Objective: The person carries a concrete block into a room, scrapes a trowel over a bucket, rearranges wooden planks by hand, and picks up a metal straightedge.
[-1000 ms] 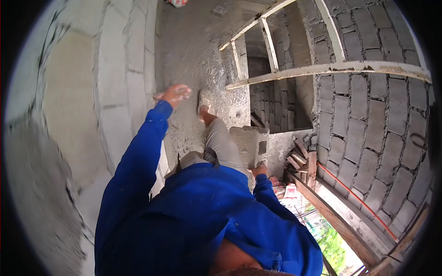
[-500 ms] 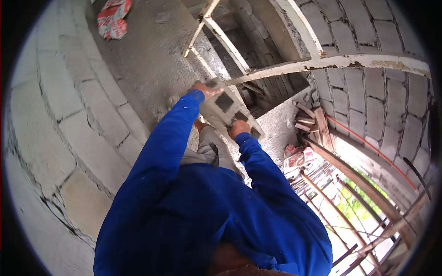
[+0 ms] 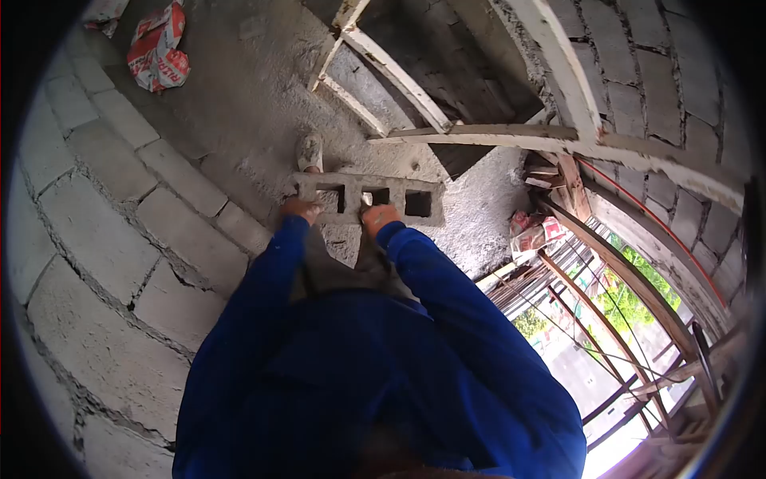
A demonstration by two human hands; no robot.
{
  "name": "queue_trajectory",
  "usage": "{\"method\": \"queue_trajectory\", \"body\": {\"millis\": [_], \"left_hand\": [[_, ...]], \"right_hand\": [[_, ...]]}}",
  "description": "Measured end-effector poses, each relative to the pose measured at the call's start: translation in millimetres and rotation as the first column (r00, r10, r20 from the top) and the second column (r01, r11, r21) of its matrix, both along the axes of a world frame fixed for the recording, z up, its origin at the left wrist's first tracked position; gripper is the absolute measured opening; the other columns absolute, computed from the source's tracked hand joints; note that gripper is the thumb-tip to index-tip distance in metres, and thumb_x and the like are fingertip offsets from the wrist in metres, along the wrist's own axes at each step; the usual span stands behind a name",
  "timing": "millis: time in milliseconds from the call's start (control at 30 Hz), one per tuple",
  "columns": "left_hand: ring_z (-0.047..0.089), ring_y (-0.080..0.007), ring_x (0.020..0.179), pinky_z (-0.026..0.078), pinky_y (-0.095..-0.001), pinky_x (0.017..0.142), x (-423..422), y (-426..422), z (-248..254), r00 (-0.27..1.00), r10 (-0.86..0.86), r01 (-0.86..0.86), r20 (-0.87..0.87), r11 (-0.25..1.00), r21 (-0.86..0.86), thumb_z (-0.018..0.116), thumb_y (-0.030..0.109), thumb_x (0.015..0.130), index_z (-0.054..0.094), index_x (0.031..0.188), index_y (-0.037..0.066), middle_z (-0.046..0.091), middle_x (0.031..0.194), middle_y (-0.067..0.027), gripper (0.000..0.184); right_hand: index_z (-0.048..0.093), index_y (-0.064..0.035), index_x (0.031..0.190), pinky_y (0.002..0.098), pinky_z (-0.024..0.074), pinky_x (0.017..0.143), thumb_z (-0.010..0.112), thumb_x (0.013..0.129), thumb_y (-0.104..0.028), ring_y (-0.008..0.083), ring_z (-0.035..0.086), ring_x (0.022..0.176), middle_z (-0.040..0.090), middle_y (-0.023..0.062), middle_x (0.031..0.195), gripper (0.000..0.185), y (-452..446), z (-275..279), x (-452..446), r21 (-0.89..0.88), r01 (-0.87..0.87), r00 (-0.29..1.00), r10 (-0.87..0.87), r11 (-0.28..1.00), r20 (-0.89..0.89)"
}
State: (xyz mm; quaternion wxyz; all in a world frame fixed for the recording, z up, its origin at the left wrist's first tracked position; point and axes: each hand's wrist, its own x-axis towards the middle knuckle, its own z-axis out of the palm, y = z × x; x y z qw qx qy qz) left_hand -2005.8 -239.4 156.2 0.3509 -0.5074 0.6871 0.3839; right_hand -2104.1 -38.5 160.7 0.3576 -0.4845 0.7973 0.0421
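A grey hollow concrete block (image 3: 351, 203) is held out in front of my body, its square holes facing up toward me. My left hand (image 3: 301, 210) is closed on the block's left end. Farther right, my right hand (image 3: 378, 217) grips the near wall beside the middle hole, with fingers reaching into it. The undersides of both hands are hidden. Below the block, part of my foot (image 3: 309, 152) shows on the rough floor.
A block wall (image 3: 120, 215) curves close along my left. A white metal frame (image 3: 479, 137) stands ahead over a dark opening (image 3: 495, 88). Wooden poles (image 3: 614, 271) and rods lie to the right by a bright gap. A red and white sack (image 3: 158, 56) lies far left.
The block has turned from a slant to nearly level across my view and come away from the metal frame. Both hands have moved with it, still gripping; my view has shifted too.
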Motion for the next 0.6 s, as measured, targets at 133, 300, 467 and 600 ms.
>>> {"method": "queue_trajectory", "body": {"millis": [133, 300, 467, 600], "left_hand": [[0.061, -0.0310, 0.089, 0.049, -0.0382, 0.077, 15.5, -18.8, 4.0, 0.999, 0.043, -0.043, 0.017, 0.999, 0.027, 0.072, 0.040, 0.062, 0.065, 0.088, -0.001, 0.063, 0.094, -0.0194, 0.049], [0.061, -0.0317, 0.089, 0.049, -0.0383, 0.077, -13.4, -80.7, 67.2, 0.993, 0.034, -0.027, 0.117, 0.998, -0.059, 0.071, 0.040, 0.061, 0.066, 0.086, 0.002, 0.063, 0.093, -0.0185, 0.046], [0.061, -0.0316, 0.088, 0.049, -0.0373, 0.075, -32.0, -141.0, 124.1, 0.996, -0.034, 0.047, 0.080, 0.984, -0.170, 0.070, 0.037, 0.061, 0.067, 0.086, 0.004, 0.063, 0.092, -0.0194, 0.042], [0.062, -0.0319, 0.083, 0.049, -0.0373, 0.072, -65.2, -181.3, 175.8, 0.998, -0.064, 0.061, 0.002, 0.949, -0.311, 0.071, 0.037, 0.060, 0.067, 0.084, 0.003, 0.063, 0.089, -0.0197, 0.042]], "right_hand": [[0.064, -0.0086, 0.069, 0.0424, 0.0496, 0.058, 0.051, 0.072, -0.014, 0.0310, 0.063, 0.066, 0.063, 0.0146, 0.069, 0.013, -18.4, -8.6, 6.1, 0.008, -0.064, 0.998, 0.063, 0.998, 0.031], [0.064, -0.0076, 0.073, 0.0423, 0.0495, 0.060, 0.054, 0.068, -0.015, 0.0314, 0.062, 0.066, 0.063, 0.0163, 0.069, 0.013, -76.6, 28.5, -15.7, -0.004, -0.098, 0.993, 0.099, 0.995, 0.065], [0.060, -0.0039, 0.080, 0.0425, 0.0492, 0.062, 0.058, 0.065, -0.013, 0.0331, 0.062, 0.069, 0.062, 0.0175, 0.070, 0.018, -137.5, 54.3, -25.8, -0.129, -0.011, 0.998, 0.019, 0.992, 0.060], [0.059, -0.0024, 0.082, 0.0421, 0.0490, 0.063, 0.058, 0.066, -0.015, 0.0335, 0.062, 0.072, 0.062, 0.0185, 0.074, 0.020, -181.1, 69.4, -51.1, -0.224, 0.015, 0.994, 0.009, 0.975, 0.105]]}}
